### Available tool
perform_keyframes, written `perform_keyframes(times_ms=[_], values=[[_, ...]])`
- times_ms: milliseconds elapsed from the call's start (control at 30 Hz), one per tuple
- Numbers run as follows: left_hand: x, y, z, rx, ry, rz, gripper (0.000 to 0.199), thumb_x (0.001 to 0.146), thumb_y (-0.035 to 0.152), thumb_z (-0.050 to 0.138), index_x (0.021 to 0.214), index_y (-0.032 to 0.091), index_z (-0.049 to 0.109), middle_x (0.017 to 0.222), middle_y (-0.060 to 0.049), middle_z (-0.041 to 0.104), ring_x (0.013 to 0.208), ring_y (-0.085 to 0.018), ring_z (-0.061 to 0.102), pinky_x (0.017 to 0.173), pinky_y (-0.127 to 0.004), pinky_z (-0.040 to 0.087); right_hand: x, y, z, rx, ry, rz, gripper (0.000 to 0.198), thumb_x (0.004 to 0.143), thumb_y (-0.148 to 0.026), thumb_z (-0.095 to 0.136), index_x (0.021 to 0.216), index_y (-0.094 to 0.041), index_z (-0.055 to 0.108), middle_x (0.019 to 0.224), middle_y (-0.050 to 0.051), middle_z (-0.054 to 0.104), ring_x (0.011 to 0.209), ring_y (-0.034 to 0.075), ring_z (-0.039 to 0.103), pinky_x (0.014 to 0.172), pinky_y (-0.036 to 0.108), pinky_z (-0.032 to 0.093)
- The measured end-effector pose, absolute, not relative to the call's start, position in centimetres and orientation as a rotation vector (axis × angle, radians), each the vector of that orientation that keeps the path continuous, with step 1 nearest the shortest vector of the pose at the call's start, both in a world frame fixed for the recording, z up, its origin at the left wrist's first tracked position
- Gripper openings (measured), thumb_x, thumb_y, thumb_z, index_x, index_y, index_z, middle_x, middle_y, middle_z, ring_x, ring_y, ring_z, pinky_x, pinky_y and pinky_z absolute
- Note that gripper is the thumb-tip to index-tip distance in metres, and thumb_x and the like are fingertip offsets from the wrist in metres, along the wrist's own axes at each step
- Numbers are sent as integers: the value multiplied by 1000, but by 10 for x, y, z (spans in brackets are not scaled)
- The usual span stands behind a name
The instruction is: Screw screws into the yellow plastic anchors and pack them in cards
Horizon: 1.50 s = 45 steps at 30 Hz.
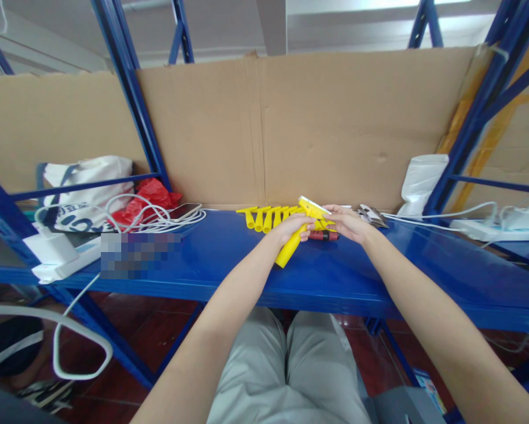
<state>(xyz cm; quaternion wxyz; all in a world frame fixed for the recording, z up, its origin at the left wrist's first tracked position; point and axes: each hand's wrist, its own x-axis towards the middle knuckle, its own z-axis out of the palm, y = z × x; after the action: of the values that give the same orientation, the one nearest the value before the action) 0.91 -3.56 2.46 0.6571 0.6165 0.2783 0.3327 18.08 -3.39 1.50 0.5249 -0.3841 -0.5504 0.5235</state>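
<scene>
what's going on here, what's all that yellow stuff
A person sits at a blue bench, their left hand gripping a yellow tool with its handle slanting down toward them. Their right hand is at its wide head. Similar yellow pieces lie in a row just beyond, and a dark red tool lies by the hands.

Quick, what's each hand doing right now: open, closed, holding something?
Left hand: closed, holding a yellow tool.
Right hand: at the same tool's head; whether it grips cannot be told.
</scene>
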Motion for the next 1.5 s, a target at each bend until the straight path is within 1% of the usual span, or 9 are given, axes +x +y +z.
perform_keyframes(times_ms=[233, 400, 600, 733, 900, 1033, 1133, 1300, 1500], values=[[8, -41, 28, 1406, 648, 718, 18, 86, 5, 39, 73, 18, 41, 43, 8, 41, 28, -4, 33, 34, -18, 23, 189, -28, 12, -962, -1386, 1180, 27, 59, -12, 71, 83, -19, 60, 78, 0, 64, 67, 10, 59, 59, 21, 46], [8, -35, 24, 1418, 625, 722, 15, 85, 7, 43, 74, 17, 43, 46, 8, 43, 29, -4, 34, 35, -18, 25, 190, -24, 9, -1005, -1480, 1017, 30, 59, -22, 76, 84, -19, 59, 81, 0, 64, 70, 10, 58, 59, 21, 45], [9, -21, 14, 1372, 665, 824, 18, 84, 6, 44, 70, 18, 41, 48, 7, 44, 30, -3, 33, 35, -17, 27, 191, -14, 1, -1312, -1740, 448, 20, 77, -35, 61, 86, -18, 58, 83, 7, 66, 74, 15, 59, 69, 29, 49], [10, -17, 13, 1310, 755, 885, 24, 85, 3, 39, 66, 18, 39, 46, 8, 42, 30, -4, 34, 35, -17, 28, 207, -14, 4, -1596, -2045, 97, 24, 74, -38, 62, 81, -15, 64, 88, 12, 68, 82, 22, 61, 74, 32, 47], [10, -15, 12, 1257, 791, 935, 25, 84, 2, 40, 65, 18, 39, 46, 7, 41, 30, -4, 33, 35, -18, 27, 225, -14, 6, -1725, -2391, 258, 34, 68, -51, 64, 72, -18, 69, 73, 5, 69, 69, 20, 61, 63, 28, 44], [11, -14, 11, 1234, 814, 947, 24, 84, 3, 43, 65, 18, 40, 46, 7, 42, 30, -4, 34, 36, -18, 28, 227, -12, 2, -1616, -2312, 369, 34, 57, -51, 73, 63, -19, 67, 59, 1, 64, 58, 16, 56, 56, 26, 41], [11, -14, 10, 1221, 821, 959, 24, 84, 3, 42, 65, 18, 41, 46, 7, 42, 31, -4, 34, 36, -18, 28, 225, -19, 5, -1470, -2142, 610, 35, 52, -51, 78, 61, -19, 65, 58, 1, 64, 55, 14, 56, 51, 24, 41], [11, -13, 10, 1200, 832, 1004, 22, 82, 3, 45, 65, 17, 43, 47, 6, 44, 31, -4, 34, 36, -18, 28, 220, -33, 18, -1387, -1772, 865, 37, 59, -49, 78, 70, -18, 61, 63, 5, 67, 49, 12, 57, 43, 22, 38], [11, -8, 6, 1185, 866, 1006, 20, 82, 4, 43, 67, 17, 42, 46, 6, 43, 32, -3, 34, 36, -17, 27, 213, -30, 25, -1174, -1339, 689, 36, 68, -46, 72, 66, -20, 47, 44, -3, 52, 36, 8, 45, 39, 21, 35]])
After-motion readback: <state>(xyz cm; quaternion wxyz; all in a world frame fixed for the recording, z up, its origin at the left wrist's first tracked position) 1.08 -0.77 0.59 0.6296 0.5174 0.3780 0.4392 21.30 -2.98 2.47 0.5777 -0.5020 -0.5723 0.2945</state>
